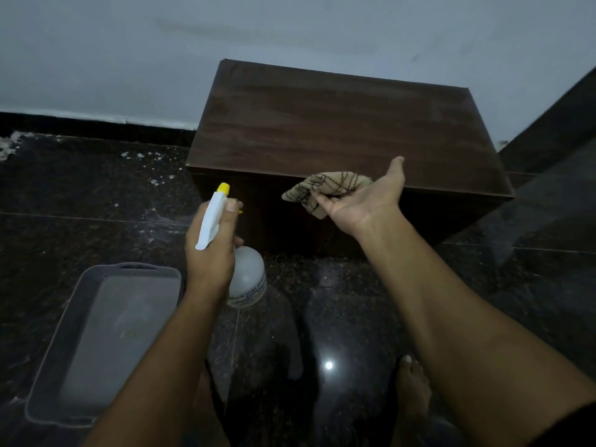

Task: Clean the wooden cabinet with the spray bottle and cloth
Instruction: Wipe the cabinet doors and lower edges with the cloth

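Dark wood-grain cabinet (342, 130) sits against the wall as I ready a cleaning pass: my left hand (211, 250) wraps the spray bottle (238, 269) before the cabinet's front, nozzle aimed toward it, while my right hand (364, 201) pinches a bunched tan cloth (325, 187) at the cabinet's front edge, ready to wipe.

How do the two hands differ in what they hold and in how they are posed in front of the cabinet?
The left hand wraps around the neck of the spray bottle, a finger near its trigger; the right hand pinches a crumpled beige cloth. The left hand shows its back; the right hand is turned palm up, thumb stretched out. The left hand is over the dark floor; the right hand is at the front edge of the wooden cabinet. Both are bare.
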A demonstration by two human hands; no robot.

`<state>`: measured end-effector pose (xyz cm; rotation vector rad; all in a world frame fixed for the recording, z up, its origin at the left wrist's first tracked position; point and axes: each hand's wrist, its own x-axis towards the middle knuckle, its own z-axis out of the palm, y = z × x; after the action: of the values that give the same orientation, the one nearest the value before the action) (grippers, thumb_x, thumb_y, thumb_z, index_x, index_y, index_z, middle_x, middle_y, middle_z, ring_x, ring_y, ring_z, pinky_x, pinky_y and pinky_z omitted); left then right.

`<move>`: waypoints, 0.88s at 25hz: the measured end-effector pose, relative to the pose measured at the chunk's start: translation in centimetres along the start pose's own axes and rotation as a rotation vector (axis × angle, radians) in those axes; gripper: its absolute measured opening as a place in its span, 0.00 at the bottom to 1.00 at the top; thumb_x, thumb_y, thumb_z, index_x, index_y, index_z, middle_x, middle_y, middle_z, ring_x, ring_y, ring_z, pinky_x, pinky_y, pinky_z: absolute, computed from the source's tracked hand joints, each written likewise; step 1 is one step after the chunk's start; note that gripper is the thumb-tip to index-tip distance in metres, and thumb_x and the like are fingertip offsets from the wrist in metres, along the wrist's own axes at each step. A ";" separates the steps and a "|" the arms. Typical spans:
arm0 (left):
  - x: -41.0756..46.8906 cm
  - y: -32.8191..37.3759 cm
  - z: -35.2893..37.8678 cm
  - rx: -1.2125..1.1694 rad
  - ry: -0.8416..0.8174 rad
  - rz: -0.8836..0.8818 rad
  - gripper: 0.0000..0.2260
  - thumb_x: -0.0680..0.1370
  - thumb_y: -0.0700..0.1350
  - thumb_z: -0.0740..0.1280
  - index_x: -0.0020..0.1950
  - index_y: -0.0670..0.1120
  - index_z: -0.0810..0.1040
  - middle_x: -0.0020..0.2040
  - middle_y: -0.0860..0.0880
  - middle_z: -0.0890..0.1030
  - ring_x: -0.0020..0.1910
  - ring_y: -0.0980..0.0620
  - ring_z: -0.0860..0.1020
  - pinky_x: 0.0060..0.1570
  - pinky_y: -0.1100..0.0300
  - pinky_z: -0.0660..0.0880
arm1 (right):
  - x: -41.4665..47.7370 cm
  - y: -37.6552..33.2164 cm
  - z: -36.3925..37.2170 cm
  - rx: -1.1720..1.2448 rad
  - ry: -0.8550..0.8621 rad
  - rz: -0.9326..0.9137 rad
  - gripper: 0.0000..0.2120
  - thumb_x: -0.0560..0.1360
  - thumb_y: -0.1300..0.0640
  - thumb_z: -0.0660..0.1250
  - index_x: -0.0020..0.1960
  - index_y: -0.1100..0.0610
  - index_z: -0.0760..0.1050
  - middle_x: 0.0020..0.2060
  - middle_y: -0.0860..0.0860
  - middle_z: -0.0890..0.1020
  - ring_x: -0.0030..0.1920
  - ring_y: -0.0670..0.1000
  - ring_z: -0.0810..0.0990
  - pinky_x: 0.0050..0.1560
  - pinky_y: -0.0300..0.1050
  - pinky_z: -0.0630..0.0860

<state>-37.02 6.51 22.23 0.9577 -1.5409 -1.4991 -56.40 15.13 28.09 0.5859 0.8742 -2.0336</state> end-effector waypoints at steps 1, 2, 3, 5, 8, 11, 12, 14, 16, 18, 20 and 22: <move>-0.2 0.1 0.9 0.011 -0.016 0.000 0.08 0.85 0.49 0.65 0.52 0.62 0.81 0.54 0.51 0.85 0.37 0.56 0.77 0.37 0.64 0.76 | -0.1 -1.1 -0.6 0.001 0.003 -0.001 0.52 0.74 0.25 0.59 0.81 0.64 0.57 0.76 0.68 0.64 0.75 0.70 0.66 0.74 0.69 0.64; -0.4 0.1 1.7 0.017 -0.033 0.001 0.07 0.85 0.49 0.65 0.54 0.59 0.81 0.54 0.53 0.84 0.38 0.57 0.78 0.38 0.63 0.76 | -0.3 -2.1 -1.1 0.002 0.012 -0.010 0.51 0.74 0.25 0.59 0.80 0.64 0.57 0.75 0.69 0.65 0.74 0.70 0.67 0.74 0.70 0.65; -0.6 0.0 2.6 0.019 -0.053 0.003 0.06 0.85 0.49 0.65 0.55 0.55 0.82 0.53 0.54 0.84 0.39 0.58 0.78 0.38 0.62 0.76 | -0.4 -3.3 -1.7 0.004 0.031 -0.026 0.51 0.75 0.25 0.59 0.80 0.65 0.58 0.75 0.69 0.65 0.73 0.71 0.68 0.73 0.70 0.66; -1.0 -0.3 4.1 0.025 -0.082 -0.008 0.08 0.85 0.50 0.65 0.56 0.49 0.82 0.53 0.55 0.84 0.40 0.57 0.79 0.38 0.61 0.77 | -0.7 -5.1 -2.7 0.007 0.067 -0.059 0.50 0.75 0.26 0.58 0.79 0.65 0.59 0.74 0.69 0.66 0.72 0.70 0.69 0.72 0.70 0.67; -1.7 -0.7 6.1 0.040 -0.129 -0.022 0.09 0.85 0.51 0.65 0.56 0.48 0.82 0.52 0.54 0.85 0.38 0.54 0.78 0.38 0.61 0.76 | -0.7 -6.0 -3.4 0.004 0.039 -0.064 0.51 0.74 0.24 0.57 0.77 0.66 0.63 0.73 0.69 0.68 0.71 0.70 0.71 0.73 0.69 0.66; -2.4 -1.2 7.9 0.049 -0.170 -0.024 0.10 0.85 0.51 0.65 0.56 0.47 0.82 0.52 0.50 0.84 0.40 0.51 0.78 0.38 0.63 0.76 | -0.4 -4.8 -2.6 -0.035 0.008 -0.030 0.53 0.72 0.23 0.58 0.78 0.65 0.62 0.71 0.69 0.70 0.69 0.69 0.72 0.73 0.69 0.66; -2.6 -1.4 8.4 0.053 -0.177 -0.026 0.09 0.85 0.50 0.65 0.56 0.47 0.82 0.52 0.48 0.84 0.40 0.51 0.78 0.38 0.63 0.76 | -0.5 -4.6 -2.5 -0.022 0.001 -0.014 0.53 0.72 0.22 0.59 0.79 0.63 0.60 0.73 0.69 0.68 0.71 0.70 0.71 0.72 0.69 0.66; -3.1 -1.8 9.5 0.052 -0.194 -0.038 0.08 0.85 0.50 0.65 0.55 0.49 0.82 0.52 0.46 0.84 0.39 0.51 0.77 0.38 0.62 0.75 | -0.8 -5.8 -3.2 0.021 -0.010 -0.006 0.54 0.71 0.22 0.59 0.81 0.62 0.58 0.75 0.69 0.65 0.73 0.70 0.69 0.71 0.70 0.65; -3.5 -2.0 10.3 0.050 -0.212 -0.049 0.08 0.84 0.51 0.66 0.54 0.49 0.82 0.51 0.43 0.83 0.38 0.51 0.77 0.38 0.60 0.76 | -1.0 -7.8 -4.6 0.057 -0.009 -0.047 0.54 0.72 0.22 0.57 0.81 0.63 0.58 0.75 0.69 0.65 0.74 0.70 0.67 0.72 0.70 0.64; -3.7 -2.2 10.8 0.057 -0.215 -0.047 0.08 0.84 0.50 0.66 0.54 0.49 0.82 0.51 0.41 0.82 0.38 0.50 0.76 0.37 0.61 0.75 | -0.9 -8.9 -5.8 0.080 0.008 -0.105 0.53 0.72 0.22 0.56 0.81 0.62 0.60 0.75 0.67 0.66 0.73 0.69 0.68 0.71 0.69 0.65; -3.7 -2.3 11.2 0.059 -0.217 -0.041 0.07 0.84 0.50 0.66 0.54 0.49 0.82 0.51 0.41 0.82 0.38 0.49 0.76 0.37 0.63 0.75 | -0.6 -9.2 -6.0 0.053 0.027 -0.145 0.51 0.72 0.22 0.57 0.80 0.59 0.61 0.74 0.65 0.68 0.72 0.68 0.70 0.69 0.70 0.67; -3.8 -2.5 11.5 0.061 -0.227 -0.040 0.07 0.85 0.50 0.65 0.54 0.51 0.82 0.51 0.46 0.84 0.39 0.51 0.77 0.37 0.64 0.75 | -0.4 -9.5 -6.1 0.020 0.027 -0.132 0.52 0.71 0.22 0.57 0.80 0.58 0.61 0.74 0.66 0.68 0.71 0.69 0.70 0.68 0.71 0.67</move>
<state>-45.82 14.77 19.44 0.8812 -1.7461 -1.6433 -63.54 23.94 27.89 0.5817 0.9311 -2.1594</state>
